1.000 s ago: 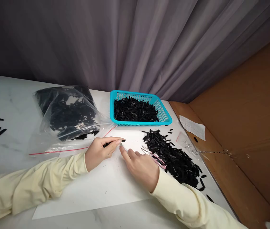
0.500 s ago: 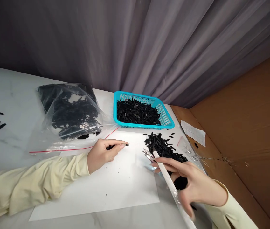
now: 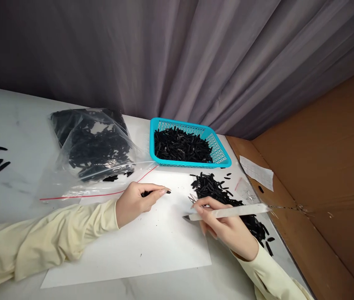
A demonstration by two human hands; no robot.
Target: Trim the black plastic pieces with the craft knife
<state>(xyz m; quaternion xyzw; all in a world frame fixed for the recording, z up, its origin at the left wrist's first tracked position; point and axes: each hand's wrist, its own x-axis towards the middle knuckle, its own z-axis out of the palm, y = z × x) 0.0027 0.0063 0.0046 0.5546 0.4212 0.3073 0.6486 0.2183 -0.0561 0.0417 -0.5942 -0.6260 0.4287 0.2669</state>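
fingers (image 3: 159, 192) of the left hand (image 3: 134, 203) pinch a small black piece (image 3: 148, 193) at centre frame over the white sheet (image 3: 151, 246); the right hand (image 3: 227, 225), right of centre, grips a long white tool (image 3: 229, 211) beside the loose black pile (image 3: 227, 200).

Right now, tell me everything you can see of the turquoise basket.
The basket is a shallow rectangular tray of turquoise plastic with latticed walls and a smooth rim. It sits flat on the white table near the grey curtain, beyond the white sheet. Small black pieces fill it in a low heap. A clear bag lies to its left. Neither hand touches it.
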